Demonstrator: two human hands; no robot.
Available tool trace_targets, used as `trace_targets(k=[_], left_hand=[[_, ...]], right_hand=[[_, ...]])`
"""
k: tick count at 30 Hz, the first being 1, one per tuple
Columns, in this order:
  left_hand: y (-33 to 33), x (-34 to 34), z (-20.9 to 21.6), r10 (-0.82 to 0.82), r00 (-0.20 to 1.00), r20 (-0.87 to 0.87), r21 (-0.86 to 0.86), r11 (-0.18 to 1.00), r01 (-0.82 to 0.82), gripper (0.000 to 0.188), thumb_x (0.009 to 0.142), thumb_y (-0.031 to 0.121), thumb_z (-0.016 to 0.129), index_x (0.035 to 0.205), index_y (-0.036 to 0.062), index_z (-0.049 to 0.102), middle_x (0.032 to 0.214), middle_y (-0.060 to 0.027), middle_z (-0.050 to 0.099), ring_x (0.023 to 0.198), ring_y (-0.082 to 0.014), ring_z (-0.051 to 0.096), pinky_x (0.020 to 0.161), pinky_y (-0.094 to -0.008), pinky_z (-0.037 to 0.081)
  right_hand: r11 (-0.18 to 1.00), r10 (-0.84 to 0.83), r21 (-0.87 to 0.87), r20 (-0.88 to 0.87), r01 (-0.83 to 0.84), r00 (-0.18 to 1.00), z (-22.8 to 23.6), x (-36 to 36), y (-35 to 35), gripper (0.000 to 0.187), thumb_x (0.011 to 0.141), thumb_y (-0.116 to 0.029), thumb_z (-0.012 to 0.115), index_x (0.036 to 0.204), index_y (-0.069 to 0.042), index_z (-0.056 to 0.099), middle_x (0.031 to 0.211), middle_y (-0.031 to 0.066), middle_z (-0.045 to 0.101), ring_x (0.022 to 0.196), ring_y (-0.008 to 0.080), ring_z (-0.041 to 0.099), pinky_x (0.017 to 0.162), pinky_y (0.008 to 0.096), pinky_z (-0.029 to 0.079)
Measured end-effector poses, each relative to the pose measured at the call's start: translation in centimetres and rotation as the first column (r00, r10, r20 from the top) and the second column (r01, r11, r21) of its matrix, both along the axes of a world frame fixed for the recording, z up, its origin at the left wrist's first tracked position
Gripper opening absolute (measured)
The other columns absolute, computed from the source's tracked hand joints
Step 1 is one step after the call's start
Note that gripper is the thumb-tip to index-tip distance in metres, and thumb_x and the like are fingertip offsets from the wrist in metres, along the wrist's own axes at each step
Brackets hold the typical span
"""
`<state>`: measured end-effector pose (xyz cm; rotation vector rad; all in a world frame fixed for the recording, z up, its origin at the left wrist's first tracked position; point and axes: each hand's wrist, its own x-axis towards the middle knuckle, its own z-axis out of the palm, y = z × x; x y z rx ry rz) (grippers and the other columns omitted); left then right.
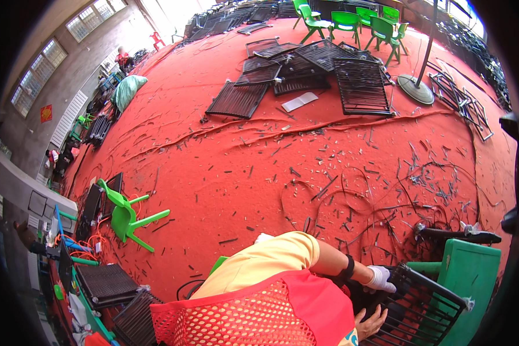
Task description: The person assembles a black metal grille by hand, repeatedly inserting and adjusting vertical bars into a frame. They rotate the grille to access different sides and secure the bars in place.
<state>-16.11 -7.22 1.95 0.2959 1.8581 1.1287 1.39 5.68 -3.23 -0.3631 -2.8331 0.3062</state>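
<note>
The black rack (424, 313) lies at the frame's lower right, extending rightward from both hands; its upper edge slopes down rightward, long axis uncertain. The gloved left hand (380, 280) is at its upper left corner, grip unclear; the right hand (371, 324), lower, spreads its fingers beside the slats. A green stool (472, 288) stands beyond. Upper left, a green sack (128, 91) hides any contents.

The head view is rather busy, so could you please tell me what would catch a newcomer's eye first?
The wide red carpet dominates the middle, littered with dark scraps. Near the top stand green chairs, just beyond a heap of black slatted frames. At the lower right, a white-gloved hand and a bare hand are at another black frame.
</note>
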Motion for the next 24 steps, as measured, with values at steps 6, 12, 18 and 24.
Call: trace_targets(k=[6,12,18,24], left_hand=[[-0.1,0.0,0.0,-0.004,1.0,-0.008,0.001,1.0,0.004,0.059,0.088,0.055,0.054,0.078,-0.0018,0.065,0.063,-0.0093,0.066,0.047,-0.0217,0.062,0.046,-0.0342,0.05],[0.1,0.0,-0.5,-0.016,1.0,0.004,0.008,1.0,0.016,0.058,0.089,0.055,0.053,0.085,-0.0017,0.065,0.063,-0.0095,0.066,0.047,-0.0213,0.062,0.046,-0.0343,0.05],[0.0,0.1,-0.3,-0.055,0.998,-0.004,0.009,0.998,0.055,0.06,0.089,0.056,0.052,0.079,-0.0019,0.066,0.063,-0.0091,0.066,0.048,-0.021,0.063,0.047,-0.0343,0.05],[-0.2,0.1,0.1,-0.023,1.0,0.021,0.025,0.999,0.022,0.059,0.088,0.055,0.055,0.082,-0.0033,0.066,0.066,-0.0116,0.067,0.053,-0.0229,0.066,0.049,-0.0352,0.053]], right_hand=[[0.998,0.043,0.06,-0.31,-0.026,0.95,3.4,-0.5,-2.0,0.037,0.089,-0.046,0.058,0.108,-0.016,0.067,0.117,0.0083,0.061,0.103,0.0312,0.059,0.082,0.0447,0.048],[0.995,0.018,0.098,-0.204,0.002,0.979,3.0,0.8,-1.2,0.035,0.089,-0.034,0.058,0.115,-0.012,0.063,0.119,0.0116,0.059,0.105,0.0322,0.058,0.084,0.0434,0.048],[1.0,-0.023,-0.002,-0.105,0.023,0.994,1.2,1.9,-0.1,0.046,0.077,-0.019,0.07,0.12,-0.007,0.059,0.118,0.0136,0.054,0.108,0.0352,0.052,0.093,0.046,0.042],[0.997,-0.07,-0.032,-0.062,0.068,0.996,1.5,1.8,-0.8,0.047,0.075,-0.014,0.071,0.12,-0.007,0.059,0.118,0.0142,0.053,0.109,0.0352,0.051,0.093,0.0456,0.041]])
